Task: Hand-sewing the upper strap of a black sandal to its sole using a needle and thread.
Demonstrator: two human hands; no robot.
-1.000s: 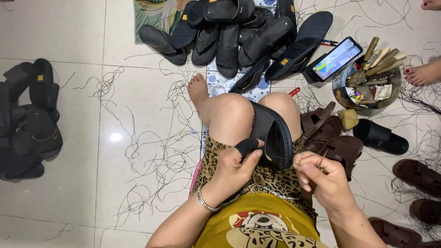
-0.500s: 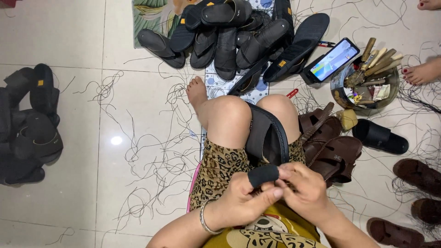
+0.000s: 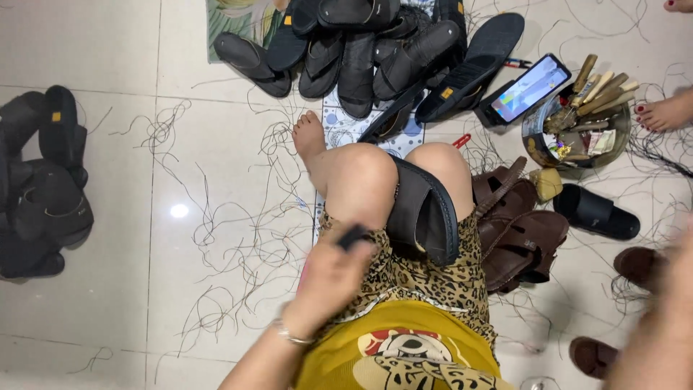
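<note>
A dark sandal (image 3: 426, 209) with a stitched rim stands wedged between my knees. My left hand (image 3: 330, 280) rests on my lap just below my left knee, closed on a small black strap piece (image 3: 354, 235) that sticks out above the fingers. My right hand (image 3: 668, 318) is far out at the right edge, a blur, well away from the sandal. Its fingers and anything in them cannot be made out.
A heap of black sandals (image 3: 375, 43) lies ahead, more black ones (image 3: 43, 180) at left. A phone (image 3: 530, 88), a round tin of wooden-handled tools (image 3: 577, 123), brown sandals (image 3: 523, 235) and a black slide (image 3: 595, 213) sit right. Loose threads (image 3: 216, 217) litter the tiles. Another person's foot (image 3: 668, 112) shows.
My right hand has swung from the strap at my lap far out to the right. The left hand still grips the black strap piece, now alone.
</note>
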